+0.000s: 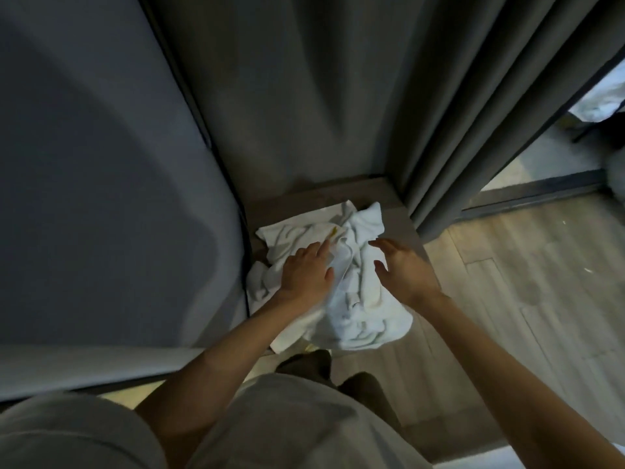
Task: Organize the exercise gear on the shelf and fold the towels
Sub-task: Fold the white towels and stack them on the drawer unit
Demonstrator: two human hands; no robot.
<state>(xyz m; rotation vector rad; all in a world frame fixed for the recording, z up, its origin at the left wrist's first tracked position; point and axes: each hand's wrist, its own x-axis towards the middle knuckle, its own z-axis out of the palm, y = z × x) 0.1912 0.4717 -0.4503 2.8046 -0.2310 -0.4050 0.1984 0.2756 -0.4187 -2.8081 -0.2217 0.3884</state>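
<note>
A crumpled heap of white towels (358,299) lies on a low wooden bench (399,214) in a narrow corner. My left hand (306,270) rests on the left part of the heap, fingers pointing forward, and seems to hold a fold of cloth under its fingers. My right hand (404,269) hovers just over the right side of the heap with its fingers spread and relaxed, holding nothing. A small yellow mark shows on the towel near my left fingertips.
A grey padded wall (101,164) stands close on the left. Dark curtains (456,113) hang behind and to the right of the bench. Wooden floor (524,282) spreads to the right. More white cloth (595,106) lies far right beyond the curtain.
</note>
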